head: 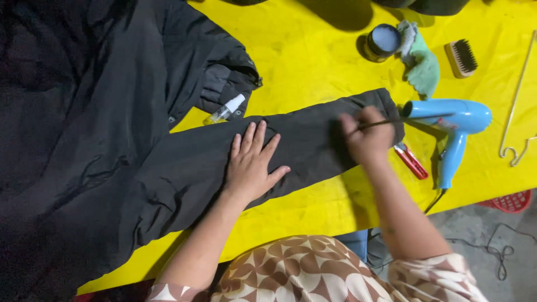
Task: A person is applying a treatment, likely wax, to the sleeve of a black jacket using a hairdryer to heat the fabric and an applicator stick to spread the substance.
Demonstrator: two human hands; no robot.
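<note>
A black padded jacket [84, 128] lies spread over a yellow table [313, 56], one sleeve [302, 140] stretched out to the right. My left hand [251, 165] rests flat on the middle of that sleeve, fingers apart. My right hand [366, 137] is closed around a thin dark stick-like tool [386, 123] near the sleeve's cuff; the tool's working end is hidden by my fingers.
A blue hair dryer [453, 126] lies right of the cuff, red-handled snips [411, 160] beside it. A small clear spray bottle [225, 109] lies on the jacket. At the back are a round tin [383, 42], green cloth [422, 64], wooden brush [461, 57], wire hanger [517, 112].
</note>
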